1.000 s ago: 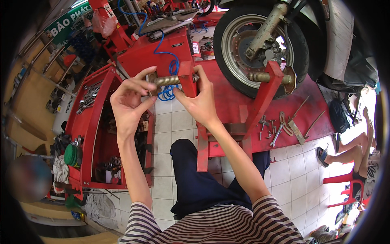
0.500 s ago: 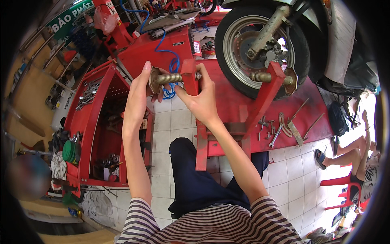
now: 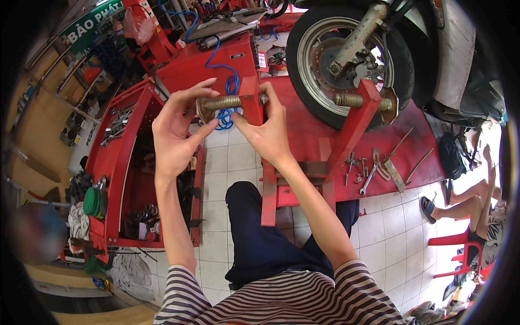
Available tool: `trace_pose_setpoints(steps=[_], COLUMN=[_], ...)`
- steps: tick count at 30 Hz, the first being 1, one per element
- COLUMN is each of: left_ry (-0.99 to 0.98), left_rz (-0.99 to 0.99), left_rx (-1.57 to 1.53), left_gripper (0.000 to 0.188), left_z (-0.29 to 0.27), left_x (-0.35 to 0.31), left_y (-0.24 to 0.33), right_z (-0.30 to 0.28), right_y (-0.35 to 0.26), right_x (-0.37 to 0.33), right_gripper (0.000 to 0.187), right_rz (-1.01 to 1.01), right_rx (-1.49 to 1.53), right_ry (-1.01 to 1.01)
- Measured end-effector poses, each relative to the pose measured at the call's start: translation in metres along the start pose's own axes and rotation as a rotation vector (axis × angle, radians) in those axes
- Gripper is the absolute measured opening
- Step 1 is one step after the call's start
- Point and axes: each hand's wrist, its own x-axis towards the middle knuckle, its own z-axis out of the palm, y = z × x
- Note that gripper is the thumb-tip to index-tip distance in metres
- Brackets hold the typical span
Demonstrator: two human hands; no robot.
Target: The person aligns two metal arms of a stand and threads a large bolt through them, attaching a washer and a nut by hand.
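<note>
A threaded clamp screw (image 3: 225, 103) passes sideways through the top of a red upright post (image 3: 251, 100). A worn metal disc (image 3: 203, 110) caps its left end. My left hand (image 3: 177, 130) surrounds the disc with fingers and thumb spread apart, the fingers above its rim and the thumb close to its lower edge. My right hand (image 3: 271, 130) is closed round the red post, thumb on the near left side and fingers by the screw's pointed right end. A matching screw (image 3: 349, 101) with its own disc sits in a second red post (image 3: 355, 124) farther right.
A motorbike's front wheel (image 3: 309, 59) stands on the red lift platform (image 3: 319, 114). Spanners (image 3: 368, 180) and bolts lie on it. At left is a red tool cart (image 3: 127, 179); a blue hose (image 3: 232, 86) coils behind. A person's leg (image 3: 460, 203) and red chair (image 3: 452, 241) are at right.
My left hand has shifted left and turned; its fingers have opened away from the disc. My right hand stays on the post with little movement.
</note>
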Motion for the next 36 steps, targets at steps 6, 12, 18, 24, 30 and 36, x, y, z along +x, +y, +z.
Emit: trace_pose_setpoints(steps=[6,12,18,24,30,36], left_ry=[0.1,0.297,0.089,0.008,-0.007,0.143], left_rz=[0.267,0.056,-0.458,-0.401,-0.033,0.093], left_rx=[0.215,0.132,0.315,-0.157,-0.106,-0.068], left_gripper=[0.035,0.027,0.053,0.032,0.038,0.036], left_z=[0.013,0.017,0.003,-0.007,-0.008,-0.003], left_x=[-0.021,-0.009,0.004,0.006,0.007,-0.007], left_y=[-0.014,-0.002,0.011,0.008,0.0,-0.011], right_z=[0.004,0.003,0.003,0.003,0.002,0.004], right_y=[0.001,0.001,0.001,0.002,0.0,0.001], right_x=[0.0,0.001,0.001,0.001,0.001,0.001], right_gripper=[0.034,0.036,0.037,0.037,0.037,0.037], right_rz=[-0.047,-0.043,-0.021,-0.004,-0.006,-0.016], right_rx=[0.018,0.007,-0.024,-0.018,-0.014,0.003], right_ry=[0.021,0.018,0.02,0.014,0.005,0.016])
